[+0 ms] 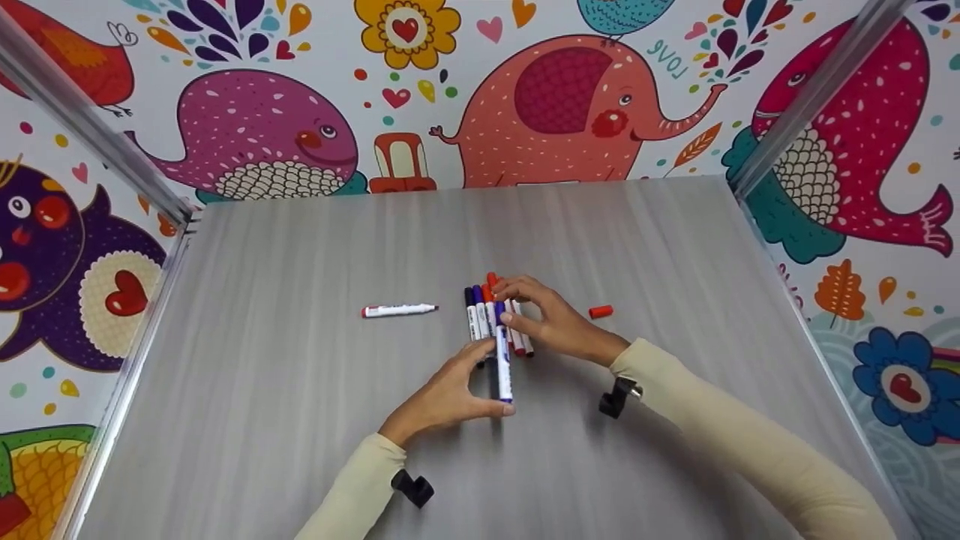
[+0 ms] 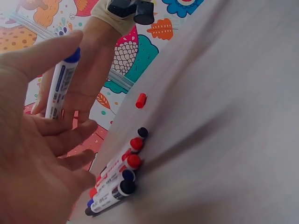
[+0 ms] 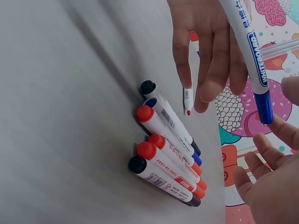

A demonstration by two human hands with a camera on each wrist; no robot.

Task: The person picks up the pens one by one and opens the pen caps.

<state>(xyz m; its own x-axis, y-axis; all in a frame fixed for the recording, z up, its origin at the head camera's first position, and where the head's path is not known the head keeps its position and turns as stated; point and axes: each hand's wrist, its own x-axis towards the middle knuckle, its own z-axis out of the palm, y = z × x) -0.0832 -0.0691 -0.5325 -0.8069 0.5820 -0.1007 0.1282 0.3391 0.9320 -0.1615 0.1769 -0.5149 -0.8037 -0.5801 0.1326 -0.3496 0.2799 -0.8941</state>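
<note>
My left hand (image 1: 442, 394) holds a blue whiteboard marker (image 1: 503, 367) above the table, its thumb at the lower end and its fingers along the barrel. The blue cap (image 3: 264, 107) points away from me. Beside that cap is my right hand (image 1: 559, 322), fingers spread and loosely bent. In the right wrist view its forefinger appears to touch the cap's end, while the thumb stands apart. Beneath the hands lies a row of several capped markers (image 3: 161, 163), black, blue and red, side by side; from above, the hands partly cover them.
An uncapped red marker (image 1: 397, 310) lies crosswise to the left of the row. A loose red cap (image 1: 600, 311) rests to the right, near the right wrist. The grey table (image 1: 262, 420) has metal posts (image 1: 817, 97) and patterned walls around it.
</note>
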